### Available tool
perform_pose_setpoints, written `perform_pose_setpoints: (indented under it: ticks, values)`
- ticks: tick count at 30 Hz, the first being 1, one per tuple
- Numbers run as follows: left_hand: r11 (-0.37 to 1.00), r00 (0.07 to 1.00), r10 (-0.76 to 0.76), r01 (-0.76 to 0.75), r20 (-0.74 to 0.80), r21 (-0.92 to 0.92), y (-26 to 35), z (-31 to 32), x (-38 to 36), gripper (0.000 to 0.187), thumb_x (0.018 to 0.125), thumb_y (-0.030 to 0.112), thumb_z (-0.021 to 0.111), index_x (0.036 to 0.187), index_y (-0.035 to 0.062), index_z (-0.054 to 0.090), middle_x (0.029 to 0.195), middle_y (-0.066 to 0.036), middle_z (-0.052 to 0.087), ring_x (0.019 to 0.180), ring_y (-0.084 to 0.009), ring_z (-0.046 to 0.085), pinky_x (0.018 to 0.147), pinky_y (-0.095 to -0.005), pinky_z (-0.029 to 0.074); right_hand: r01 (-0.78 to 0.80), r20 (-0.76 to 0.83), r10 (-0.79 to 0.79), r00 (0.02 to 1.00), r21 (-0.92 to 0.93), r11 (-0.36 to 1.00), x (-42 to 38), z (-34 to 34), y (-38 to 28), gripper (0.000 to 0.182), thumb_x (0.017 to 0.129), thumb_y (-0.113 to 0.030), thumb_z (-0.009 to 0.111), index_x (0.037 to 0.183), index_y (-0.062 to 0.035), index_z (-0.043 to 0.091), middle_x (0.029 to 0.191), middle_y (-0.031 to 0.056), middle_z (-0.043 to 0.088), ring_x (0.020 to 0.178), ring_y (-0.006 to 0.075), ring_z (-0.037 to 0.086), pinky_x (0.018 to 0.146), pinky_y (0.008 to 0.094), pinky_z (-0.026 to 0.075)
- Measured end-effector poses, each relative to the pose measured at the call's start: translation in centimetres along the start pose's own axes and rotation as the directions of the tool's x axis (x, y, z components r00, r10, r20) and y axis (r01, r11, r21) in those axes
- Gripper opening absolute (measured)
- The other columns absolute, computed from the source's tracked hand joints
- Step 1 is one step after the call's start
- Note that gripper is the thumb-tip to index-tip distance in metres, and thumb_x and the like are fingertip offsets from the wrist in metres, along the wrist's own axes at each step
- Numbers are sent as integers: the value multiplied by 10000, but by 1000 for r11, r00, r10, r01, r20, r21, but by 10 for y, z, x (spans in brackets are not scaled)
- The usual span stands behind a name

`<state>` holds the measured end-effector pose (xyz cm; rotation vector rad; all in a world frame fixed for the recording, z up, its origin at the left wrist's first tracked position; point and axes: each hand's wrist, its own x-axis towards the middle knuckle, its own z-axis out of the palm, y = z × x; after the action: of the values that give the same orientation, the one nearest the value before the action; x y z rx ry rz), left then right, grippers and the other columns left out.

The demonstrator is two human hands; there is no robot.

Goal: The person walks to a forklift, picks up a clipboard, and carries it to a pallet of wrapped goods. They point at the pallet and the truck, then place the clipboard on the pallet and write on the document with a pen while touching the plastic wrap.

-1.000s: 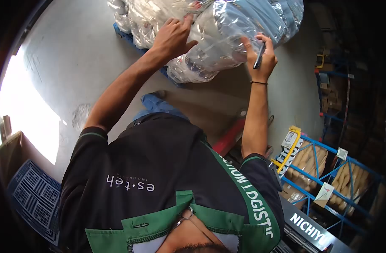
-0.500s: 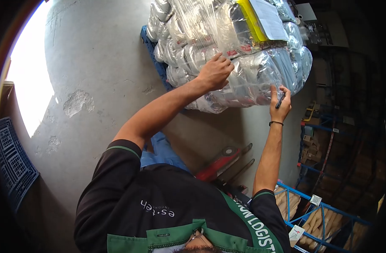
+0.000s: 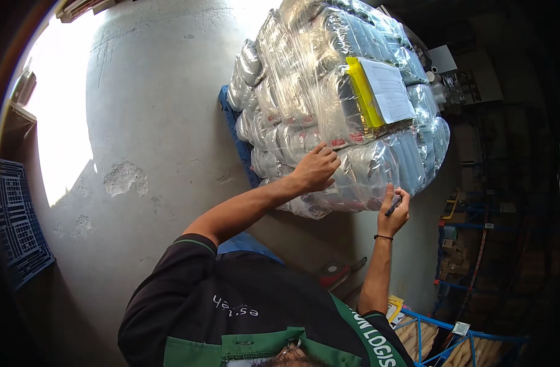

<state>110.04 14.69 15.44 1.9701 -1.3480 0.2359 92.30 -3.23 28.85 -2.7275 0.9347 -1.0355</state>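
Observation:
A pallet load of clear plastic-wrapped bags (image 3: 280, 92) stands in front of me, swathed in stretch film (image 3: 304, 79). Gathered strands of the film run down to my left hand (image 3: 317, 168), whose fingers are curled closed on it at the near side of the load. My right hand (image 3: 396, 214) is closed around a dark pen (image 3: 393, 206), its thumb raised close to the lowest bags. Above both hands, a yellow folder (image 3: 364, 92) and a white printed sheet (image 3: 387, 90) rest against the wrapped load.
A blue pallet (image 3: 231, 119) shows under the load's left side. Below the load is a red pallet jack (image 3: 334, 274), partly hidden by my body. Blue racking (image 3: 427, 321) with cartons stands at right. A dark blue plastic pallet (image 3: 24, 223) is at far left.
The load and both hands sit lower in view as my head has tilted up. My left hand stays at the film, and my right hand still holds the pen near the bags.

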Motion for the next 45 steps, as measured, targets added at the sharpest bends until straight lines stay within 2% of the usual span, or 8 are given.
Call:
perform_pose_setpoints:
  ticks: [6,10,13,19,22,26,33,45]
  values:
    - [997,996,63,-60,55,-56,-6,-5,6,444,860,402,814,1084,55,652,1072,-97,653,1178,-286,608,1206,-501,346,11,80,-3,997,-107,994,36,-11,-32,504,1101,-497,586,933,-36,704,671,112,708,657,285,749,614,407,552]
    - [989,985,122,-110,120,-97,-17,-22,21,423,883,410,804,1079,66,654,1047,-84,650,1167,-279,609,1213,-522,328,-307,252,243,937,259,916,89,1,-52,542,1142,-458,509,992,30,690,791,128,766,717,233,775,621,344,598]
    - [964,955,225,-188,196,-189,-32,-27,34,401,891,406,806,1088,88,660,1040,-67,649,1147,-270,618,1204,-528,339,-207,154,162,975,341,917,122,37,-64,526,1147,-443,504,1041,35,699,901,158,784,762,231,786,654,326,617]
    - [911,900,397,-364,178,-193,-111,-35,89,421,897,446,798,1134,126,660,1065,-52,659,1175,-259,615,1233,-549,332,-226,82,219,972,100,969,162,112,-94,693,866,-529,881,1244,-4,634,1180,251,745,1092,402,747,895,465,575]
    - [928,927,364,-353,87,-120,-207,-48,135,533,879,617,773,1049,119,688,1084,-42,668,1185,-244,616,1264,-582,300,-12,31,10,999,72,997,158,136,-72,818,806,-578,903,1286,15,608,1428,294,640,1283,434,660,1081,460,534]
    - [937,936,349,-348,-45,25,-347,-94,199,707,792,787,760,930,98,678,962,-44,655,1064,-237,657,1265,-595,301,-141,103,113,988,340,930,152,137,-51,769,862,-474,898,1310,60,574,1464,252,613,1283,346,652,1116,459,525]
    - [893,918,347,-261,-192,366,-542,-134,232,503,880,629,799,1089,181,708,1204,22,698,1300,-161,626,1294,-555,267,-214,43,210,977,144,966,171,137,-50,563,1034,-414,738,1325,46,593,1422,200,645,1268,326,653,1074,426,545]
    - [950,868,309,-266,-389,162,-584,-82,211,308,1000,455,730,1218,237,738,1326,51,708,1387,-101,575,1344,-555,179,-132,90,149,985,-172,976,290,208,-158,576,1056,-478,686,1278,52,646,1264,230,705,1210,344,673,1085,435,506]
